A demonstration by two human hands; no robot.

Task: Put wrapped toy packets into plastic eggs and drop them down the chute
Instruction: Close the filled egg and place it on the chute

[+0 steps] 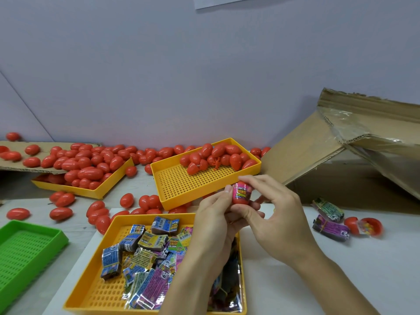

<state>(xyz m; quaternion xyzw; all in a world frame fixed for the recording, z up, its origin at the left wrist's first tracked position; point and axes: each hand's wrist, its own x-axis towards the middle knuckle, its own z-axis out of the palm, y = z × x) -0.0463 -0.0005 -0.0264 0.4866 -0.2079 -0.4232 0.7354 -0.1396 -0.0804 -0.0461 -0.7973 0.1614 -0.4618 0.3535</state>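
Note:
Both hands meet above the near yellow tray [95, 264], which holds several wrapped toy packets [145, 251]. My left hand [213, 226] grips a red egg half [241, 198] from below. A pink wrapped packet [243, 190] sticks out of its top. My right hand [272, 208] pinches that packet, with the thumb at the egg's side and a fingertip over its top. The far yellow tray [181, 187] holds several red eggs [218, 155] at its back end. A cardboard box [341, 160] with a slanted flap stands at the right.
Many loose red eggs [91, 164] lie along the wall and fill a third yellow tray [95, 192] at the left. A green tray [27, 251] sits at the near left. Two loose packets [329, 228] and an open egg [368, 226] with sweets lie on the right.

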